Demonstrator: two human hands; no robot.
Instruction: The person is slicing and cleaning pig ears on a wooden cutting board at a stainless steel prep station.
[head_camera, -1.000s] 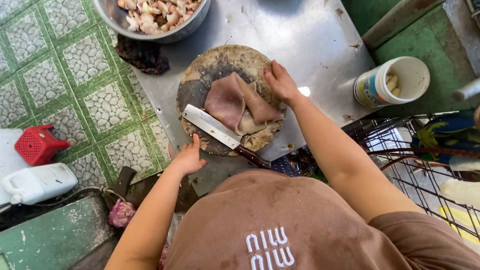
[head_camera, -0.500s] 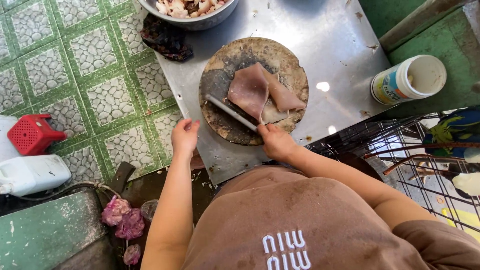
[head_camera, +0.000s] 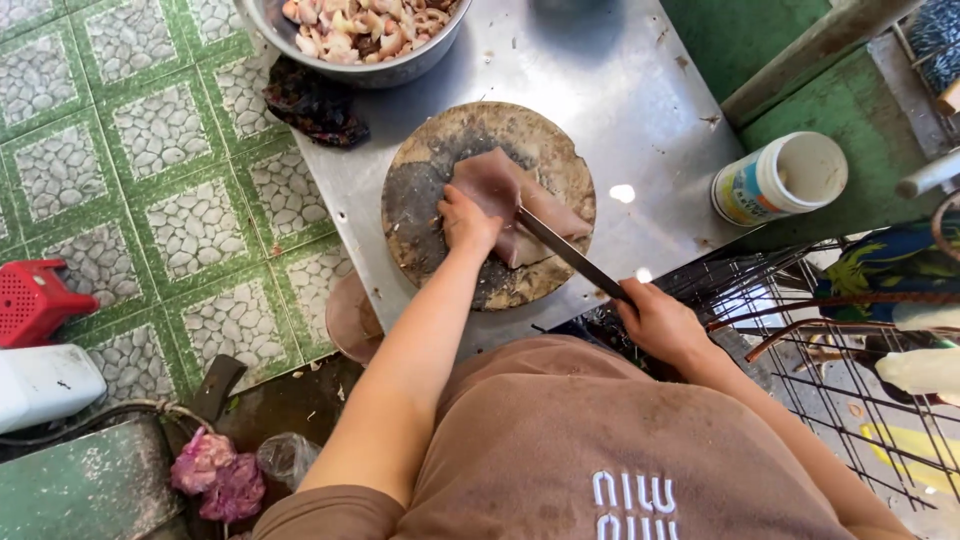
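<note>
Steel table (head_camera: 640, 90) carries a round chopping board (head_camera: 430, 175); on it your left hand (head_camera: 468, 222) presses flat the pink meat slab (head_camera: 510, 200), right hand (head_camera: 660, 322) clamped around the knife (head_camera: 560, 250) slicing into it.

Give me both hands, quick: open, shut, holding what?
Left hand: open, pressed flat on the pale meat on the round chopping board.
Right hand: shut on the knife handle, blade against the meat.
</note>
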